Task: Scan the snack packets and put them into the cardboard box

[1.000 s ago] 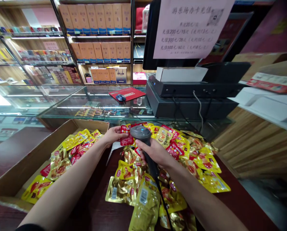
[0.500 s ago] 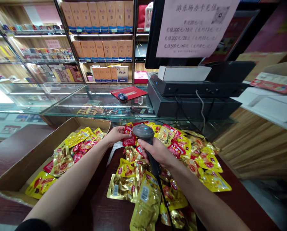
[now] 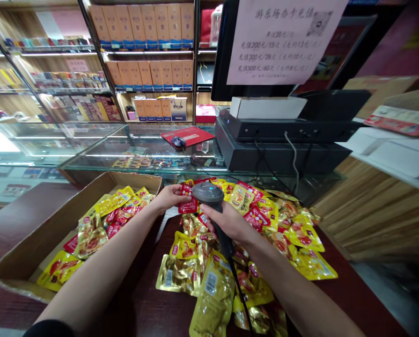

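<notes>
My left hand [image 3: 170,196] pinches a small red snack packet [image 3: 187,199] by its left edge, above the heap. Wrapped round the handle of a dark barcode scanner [image 3: 209,193] is my right hand [image 3: 228,223]; the scanner's head is close to the red packet's right side, and a blue light shows on top. Its cable runs down over the packets. Beneath both hands lies a heap of yellow, gold and red snack packets [image 3: 183,274]. To the left, an open cardboard box [image 3: 23,252] holds several more such packets [image 3: 90,234].
Behind the heap is a glass display counter [image 3: 132,145] with a red mouse pad [image 3: 198,135] and a mouse [image 3: 178,142]. A monitor with a paper sign [image 3: 275,56] stands above a black cash drawer [image 3: 275,154]. Shelves of boxed goods [image 3: 142,28] line the back.
The scanner in my right hand has shifted very slightly left, nearer the red packet. My left hand keeps its hold with almost no movement.
</notes>
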Tool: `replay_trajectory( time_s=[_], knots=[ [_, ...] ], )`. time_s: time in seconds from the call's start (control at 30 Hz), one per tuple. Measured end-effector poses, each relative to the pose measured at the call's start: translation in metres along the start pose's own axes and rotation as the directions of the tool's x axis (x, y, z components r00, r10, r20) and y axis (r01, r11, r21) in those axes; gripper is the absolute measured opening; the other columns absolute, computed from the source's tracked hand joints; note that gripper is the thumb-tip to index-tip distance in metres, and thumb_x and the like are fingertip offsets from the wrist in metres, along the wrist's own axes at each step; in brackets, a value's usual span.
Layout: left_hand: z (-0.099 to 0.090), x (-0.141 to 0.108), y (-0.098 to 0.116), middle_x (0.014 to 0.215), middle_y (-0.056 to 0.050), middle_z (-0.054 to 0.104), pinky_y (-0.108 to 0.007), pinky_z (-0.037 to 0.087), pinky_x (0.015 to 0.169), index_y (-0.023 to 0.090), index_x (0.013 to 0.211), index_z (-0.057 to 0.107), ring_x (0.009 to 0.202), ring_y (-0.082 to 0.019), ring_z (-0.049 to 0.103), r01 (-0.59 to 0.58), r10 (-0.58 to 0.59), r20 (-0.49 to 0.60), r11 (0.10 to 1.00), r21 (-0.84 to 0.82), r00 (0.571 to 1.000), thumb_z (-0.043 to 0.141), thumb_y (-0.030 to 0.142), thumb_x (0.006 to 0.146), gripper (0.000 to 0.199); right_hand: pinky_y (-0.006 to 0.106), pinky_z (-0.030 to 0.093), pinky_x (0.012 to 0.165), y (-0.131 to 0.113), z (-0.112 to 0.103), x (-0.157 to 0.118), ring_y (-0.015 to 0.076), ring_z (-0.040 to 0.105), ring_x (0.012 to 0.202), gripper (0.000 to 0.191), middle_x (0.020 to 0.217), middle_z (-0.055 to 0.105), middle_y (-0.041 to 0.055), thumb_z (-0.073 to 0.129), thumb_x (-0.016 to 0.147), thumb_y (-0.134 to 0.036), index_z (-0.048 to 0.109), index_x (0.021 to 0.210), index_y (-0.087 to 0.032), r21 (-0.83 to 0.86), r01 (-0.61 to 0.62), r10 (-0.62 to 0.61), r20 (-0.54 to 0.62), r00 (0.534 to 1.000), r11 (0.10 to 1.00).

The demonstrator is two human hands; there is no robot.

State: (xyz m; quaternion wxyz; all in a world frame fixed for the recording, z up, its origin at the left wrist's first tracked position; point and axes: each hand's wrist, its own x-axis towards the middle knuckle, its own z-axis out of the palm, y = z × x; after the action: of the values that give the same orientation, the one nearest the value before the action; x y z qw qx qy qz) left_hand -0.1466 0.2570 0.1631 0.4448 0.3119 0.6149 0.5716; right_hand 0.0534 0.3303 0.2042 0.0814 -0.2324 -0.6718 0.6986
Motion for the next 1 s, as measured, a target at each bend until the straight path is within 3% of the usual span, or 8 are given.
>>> replay_trajectory(
  time_s=[0.2,0.47,0.63,0.8,0.93,1.0],
  knots=[
    [0.004,-0.005,0.008,0.062,0.003,0.065,-0.021,0.046,0.059,0.014,0.067,0.059,0.057,-0.011,0.059,-0.058,0.064,-0.048,0.993,0.107,0.997,0.08,0.02,0.054,0.025,0.02,0.039,0.034,-0.001,0.0,-0.002,0.0073,0.045,0.033,0.034,0.044,0.05,-0.0042,0.058,0.084,-0.043,0.048,0.063,-0.018,-0.015,0.021,-0.021,-0.001,1.0,1.0],
    [-0.004,0.002,0.003,0.084,-0.006,0.073,-0.031,0.053,0.071,0.014,0.089,0.066,0.071,-0.018,0.067,-0.047,0.047,-0.018,0.998,-0.038,0.999,0.085,0.031,0.052,0.045,0.02,0.045,0.035,-0.019,0.001,-0.011,0.0094,0.054,0.038,0.029,0.056,0.059,-0.0028,0.061,0.082,-0.04,0.057,0.099,-0.016,0.035,-0.027,0.026,0.019,0.999,0.999],
    [-0.017,-0.006,0.036,0.086,-0.005,0.073,-0.03,0.053,0.07,0.015,0.09,0.068,0.072,-0.018,0.068,-0.096,0.096,-0.116,0.995,0.003,0.989,0.085,0.035,0.052,0.046,0.02,0.047,0.037,-0.026,-0.001,-0.016,0.0091,0.055,0.04,0.029,0.061,0.059,-0.0008,0.06,0.081,-0.04,0.057,0.094,-0.015,0.046,0.003,-0.002,-0.014,1.0,0.999],
    [-0.055,-0.041,0.074,0.09,-0.006,0.072,-0.029,0.053,0.069,0.015,0.094,0.067,0.073,-0.017,0.067,-0.116,0.145,-0.221,0.983,0.141,0.964,0.085,0.034,0.053,0.048,0.02,0.045,0.036,-0.029,-0.003,-0.018,0.0088,0.054,0.039,0.032,0.059,0.059,-0.0014,0.061,0.08,-0.043,0.057,0.093,-0.014,0.049,0.041,-0.041,-0.006,0.999,0.998],
    [-0.104,-0.088,0.087,0.088,-0.004,0.072,-0.025,0.052,0.069,0.015,0.097,0.068,0.072,-0.015,0.065,-0.125,0.201,-0.339,0.964,0.233,0.919,0.083,0.031,0.057,0.046,0.019,0.043,0.035,-0.032,-0.001,-0.018,0.0087,0.053,0.038,0.031,0.056,0.058,-0.0023,0.061,0.081,-0.042,0.057,0.092,-0.014,0.043,0.052,-0.051,-0.009,0.999,0.998],
    [-0.126,-0.112,0.09,0.087,-0.003,0.072,-0.024,0.051,0.068,0.014,0.095,0.068,0.071,-0.014,0.064,-0.06,0.166,-0.377,0.959,0.277,0.911,0.082,0.03,0.059,0.042,0.019,0.044,0.035,-0.032,0.0,-0.018,0.0092,0.054,0.038,0.03,0.055,0.058,-0.0018,0.061,0.081,-0.042,0.058,0.09,-0.014,0.031,0.054,-0.054,-0.011,0.998,0.998]
  ],
)
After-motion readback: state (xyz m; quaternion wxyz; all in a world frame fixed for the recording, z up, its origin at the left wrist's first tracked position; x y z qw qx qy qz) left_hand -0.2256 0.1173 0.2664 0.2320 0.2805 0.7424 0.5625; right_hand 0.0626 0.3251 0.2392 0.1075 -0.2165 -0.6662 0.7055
